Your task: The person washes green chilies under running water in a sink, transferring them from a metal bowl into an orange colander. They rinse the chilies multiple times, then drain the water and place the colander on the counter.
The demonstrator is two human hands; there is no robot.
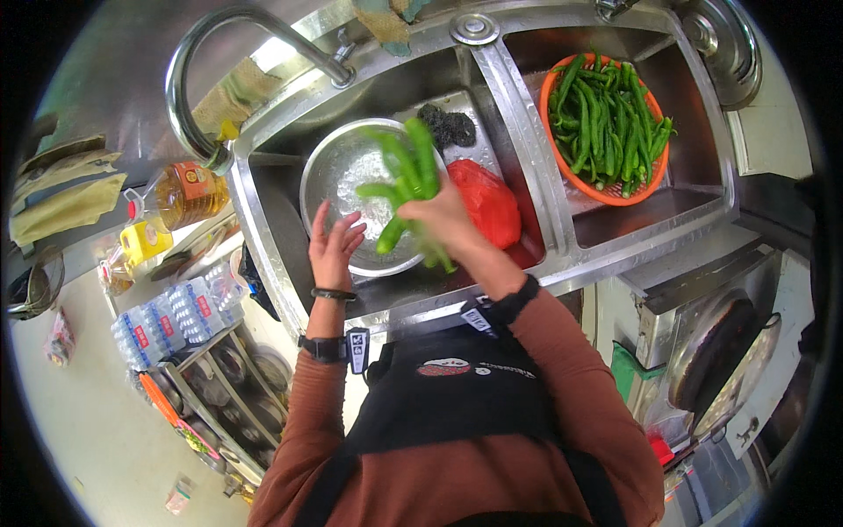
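My right hand [440, 207] grips a bunch of long green peppers [411, 172] above a round metal basin [326, 158]. The peppers are blurred. Beneath them, the basin sits in the left bowl of the steel sink and looks wet and shiny inside. My left hand [334, 247] is over the basin's near left rim, its fingers apart and nothing in it. In the right bowl, an orange plastic basket [550, 109] holds many more green peppers [609, 125].
A red plastic bag [486, 204] and dark scouring pads [448, 125] lie right of the basin. The curved faucet [181, 72] arches over the sink's left corner. Oil bottles [188, 197] and packed water bottles [174, 319] stand to the left. A metal pot [724, 53] is at far right.
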